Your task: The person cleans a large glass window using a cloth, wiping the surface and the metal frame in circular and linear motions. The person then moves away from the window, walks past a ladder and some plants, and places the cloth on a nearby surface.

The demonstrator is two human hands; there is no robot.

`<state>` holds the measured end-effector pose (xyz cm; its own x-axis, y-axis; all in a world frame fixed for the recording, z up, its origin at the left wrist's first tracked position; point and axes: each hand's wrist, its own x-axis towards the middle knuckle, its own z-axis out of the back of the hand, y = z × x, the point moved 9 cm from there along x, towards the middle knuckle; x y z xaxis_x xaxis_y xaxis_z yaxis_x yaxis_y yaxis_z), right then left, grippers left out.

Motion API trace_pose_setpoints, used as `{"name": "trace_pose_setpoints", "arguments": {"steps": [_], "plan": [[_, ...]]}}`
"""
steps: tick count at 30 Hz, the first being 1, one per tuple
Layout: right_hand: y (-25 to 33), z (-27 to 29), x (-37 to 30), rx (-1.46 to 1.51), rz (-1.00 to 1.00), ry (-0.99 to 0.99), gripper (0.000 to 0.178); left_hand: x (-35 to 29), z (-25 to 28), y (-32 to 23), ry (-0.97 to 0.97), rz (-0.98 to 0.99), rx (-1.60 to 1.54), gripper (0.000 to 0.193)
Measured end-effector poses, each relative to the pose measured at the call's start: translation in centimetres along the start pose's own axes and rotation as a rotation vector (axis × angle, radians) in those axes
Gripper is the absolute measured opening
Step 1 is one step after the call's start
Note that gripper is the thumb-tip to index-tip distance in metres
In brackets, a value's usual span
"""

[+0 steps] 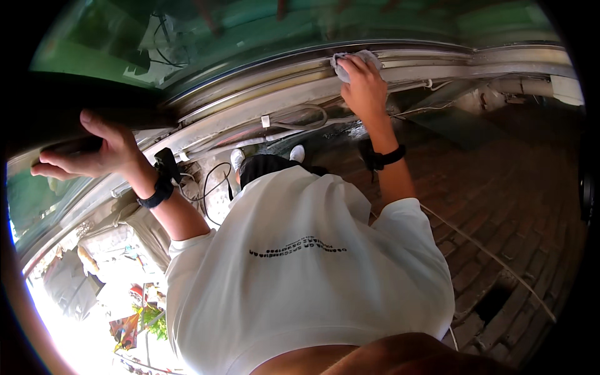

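My right hand (367,94) is closed over a crumpled grey cloth (341,69), pressing it against the metal window track (269,80) at the upper middle. The track has long parallel grooves and runs under the green-tinted glass (250,31). At the left, my left hand (103,153) is raised beside a dark upright frame (81,103). Its thumb and fingers are stretched apart around a dark edge. Whether the palm touches that edge, I cannot tell. Each wrist wears a black strap with a small device.
Below the track run pale pipes and loose cables (294,125), with a white clip on them. A dark brick surface (500,206) lies to the right, crossed by a thin cord (494,256). Bright clutter and a green plant (156,322) show at lower left.
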<state>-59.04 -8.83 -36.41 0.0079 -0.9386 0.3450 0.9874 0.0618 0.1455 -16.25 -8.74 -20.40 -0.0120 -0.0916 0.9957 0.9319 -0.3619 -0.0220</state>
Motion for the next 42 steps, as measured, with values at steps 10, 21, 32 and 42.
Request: {"name": "trace_pose_setpoints", "arguments": {"steps": [10, 21, 32, 42], "plan": [[-21.8, 2.1, 1.1, -0.316, -0.416, 0.143, 0.041, 0.1, -0.1, -0.4, -0.018, 0.014, 0.037, 0.089], [-4.1, -1.3, 0.4, 0.002, -0.127, 0.114, 0.046, 0.6, 0.1, -1.5, -0.088, -0.044, -0.009, 0.076], [-29.1, 2.8, 1.5, -0.388, -0.641, 0.125, 0.035, 0.3, 0.0, -1.0, -0.046, -0.003, 0.041, 0.082], [-5.0, 0.7, 0.5, 0.01, -0.071, -0.004, 0.042, 0.4, 0.2, -1.8, -0.129, -0.036, -0.008, 0.07]]}}
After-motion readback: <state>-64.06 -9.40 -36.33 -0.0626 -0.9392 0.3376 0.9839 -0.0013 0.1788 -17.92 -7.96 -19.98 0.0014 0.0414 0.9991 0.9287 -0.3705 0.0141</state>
